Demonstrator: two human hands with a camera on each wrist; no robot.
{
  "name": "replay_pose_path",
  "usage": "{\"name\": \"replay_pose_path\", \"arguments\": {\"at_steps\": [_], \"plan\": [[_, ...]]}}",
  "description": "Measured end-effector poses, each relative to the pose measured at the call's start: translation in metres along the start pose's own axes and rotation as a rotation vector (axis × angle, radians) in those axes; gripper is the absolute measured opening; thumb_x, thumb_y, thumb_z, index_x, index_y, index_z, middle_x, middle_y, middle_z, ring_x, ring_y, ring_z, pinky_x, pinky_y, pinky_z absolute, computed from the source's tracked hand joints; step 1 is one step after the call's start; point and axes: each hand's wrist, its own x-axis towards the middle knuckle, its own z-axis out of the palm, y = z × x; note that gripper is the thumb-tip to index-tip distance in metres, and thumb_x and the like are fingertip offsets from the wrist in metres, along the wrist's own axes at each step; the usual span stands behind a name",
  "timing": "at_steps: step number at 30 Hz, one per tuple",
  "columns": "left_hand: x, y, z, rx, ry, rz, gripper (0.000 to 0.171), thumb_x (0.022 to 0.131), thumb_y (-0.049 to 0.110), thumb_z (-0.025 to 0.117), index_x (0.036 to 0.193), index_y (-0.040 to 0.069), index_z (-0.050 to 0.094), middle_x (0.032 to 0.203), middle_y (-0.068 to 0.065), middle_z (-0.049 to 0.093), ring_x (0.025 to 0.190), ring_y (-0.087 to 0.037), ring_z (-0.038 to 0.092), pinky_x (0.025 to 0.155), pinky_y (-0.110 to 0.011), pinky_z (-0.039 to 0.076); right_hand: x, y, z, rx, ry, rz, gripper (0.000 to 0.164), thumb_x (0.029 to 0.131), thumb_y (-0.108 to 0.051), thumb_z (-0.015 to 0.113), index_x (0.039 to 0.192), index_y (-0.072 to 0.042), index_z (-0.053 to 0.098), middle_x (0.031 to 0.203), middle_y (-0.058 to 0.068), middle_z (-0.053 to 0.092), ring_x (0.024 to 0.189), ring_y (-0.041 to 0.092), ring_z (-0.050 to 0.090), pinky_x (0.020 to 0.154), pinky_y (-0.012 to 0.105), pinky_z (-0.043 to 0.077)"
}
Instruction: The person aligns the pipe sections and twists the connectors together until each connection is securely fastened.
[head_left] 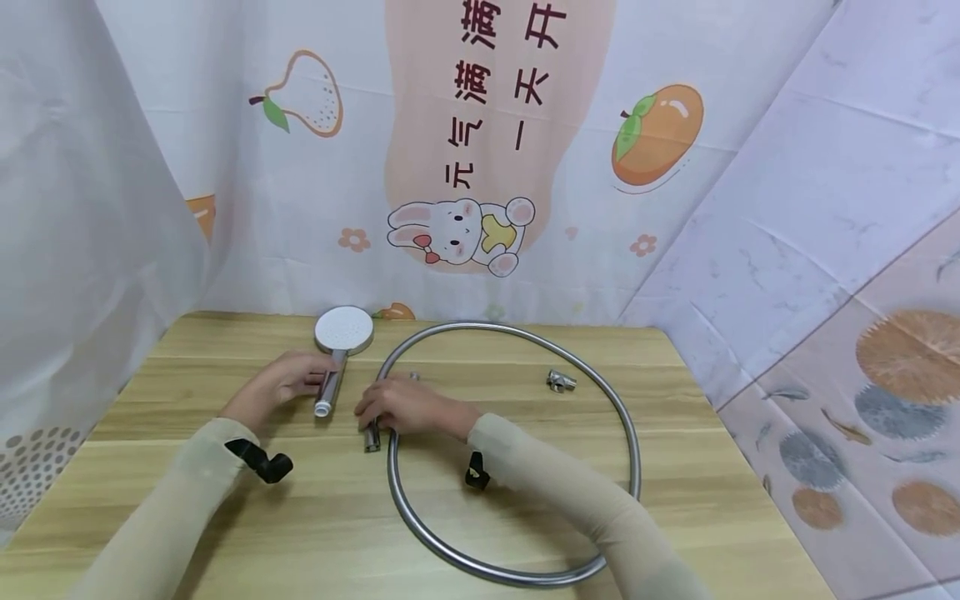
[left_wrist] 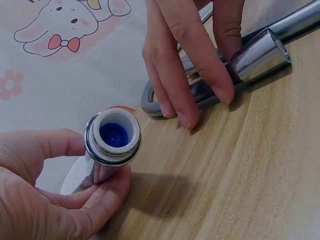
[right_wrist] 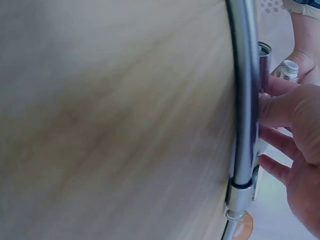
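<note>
Left hand [head_left: 288, 379] pinched the shower head [head_left: 343, 328] by its handle; right hand [head_left: 412, 407] pinched the shower hose [head_left: 633, 442] near its end connector [head_left: 372, 438].
The shower head was near the tabletop's [head_left: 300, 533] far edge, before the curtain [head_left: 300, 225]. The springy loop, crossed by the right sleeve [head_left: 555, 483], could have snagged or twisted the connector askew. Room lay front-left.

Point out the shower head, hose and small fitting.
Round white-faced chrome shower head [head_left: 343, 327]: head view, spray face.
Looped silver metal hose [head_left: 635, 471]: head view, loop's right side.
Small chrome fitting [head_left: 557, 381]: head view, its body.
</note>
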Motion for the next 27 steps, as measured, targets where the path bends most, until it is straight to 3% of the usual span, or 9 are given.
{"name": "replay_pose_path", "arguments": {"at_steps": [5,8,14,20,24,27], "plan": [[0.000,-0.001,0.005,0.041,0.056,-0.015,0.059,0.095,0.017,0.068,0.140,-0.012,0.043,0.098,0.004,0.064,0.092,-0.007,0.060,0.083,-0.024,0.055,-0.003,-0.005,0.001,-0.075,0.002,-0.011,0.026,0.095,-0.015,0.071,0.118,-0.027,0.076,0.132,-0.009,0.069,0.132,0.013,0.057,0.115,0.033,0.042],[-0.001,0.000,0.008,0.064,0.075,-0.020,0.067,0.098,0.017,0.063,0.149,-0.014,0.032,0.100,0.005,0.064,0.091,-0.005,0.059,0.081,-0.022,0.055,-0.005,-0.006,0.003,-0.138,0.017,-0.037,0.025,0.098,-0.016,0.067,0.119,-0.027,0.075,0.131,-0.010,0.069,0.132,0.011,0.057,0.115,0.033,0.043],[0.001,-0.001,0.007,0.077,0.081,-0.014,0.070,0.100,0.017,0.060,0.152,-0.014,0.026,0.106,0.002,0.064,0.092,-0.004,0.059,0.082,-0.021,0.054,-0.010,-0.004,0.005,-0.155,0.145,-0.100,0.026,0.101,-0.014,0.062,0.123,-0.020,0.073,0.130,-0.006,0.071,0.130,0.014,0.061,0.115,0.033,0.044],[-0.002,0.003,0.010,0.054,0.069,-0.017,0.071,0.100,0.015,0.060,0.153,-0.014,0.023,0.102,0.004,0.063,0.090,-0.004,0.059,0.081,-0.022,0.054,-0.018,0.000,-0.004,-0.174,0.322,-0.152,0.036,0.093,0.003,0.061,0.121,-0.014,0.074,0.127,-0.002,0.073,0.126,0.015,0.064,0.112,0.036,0.047],[-0.002,0.003,0.010,0.034,0.050,-0.023,0.071,0.101,0.012,0.058,0.154,-0.014,0.020,0.103,0.002,0.062,0.090,-0.005,0.059,0.081,-0.022,0.055,-0.021,0.004,-0.010,-0.198,0.378,-0.180,0.040,0.089,0.006,0.061,0.121,-0.013,0.074,0.128,0.000,0.073,0.125,0.015,0.065,0.112,0.037,0.047],[-0.001,0.001,0.009,0.005,0.032,-0.022,0.070,0.102,0.010,0.056,0.155,-0.015,0.017,0.104,0.000,0.062,0.089,-0.005,0.060,0.081,-0.022,0.056,-0.024,0.005,-0.015,-0.148,0.414,-0.175,0.038,0.091,0.007,0.062,0.121,-0.014,0.074,0.127,0.000,0.073,0.125,0.015,0.065,0.112,0.038,0.047]]}}
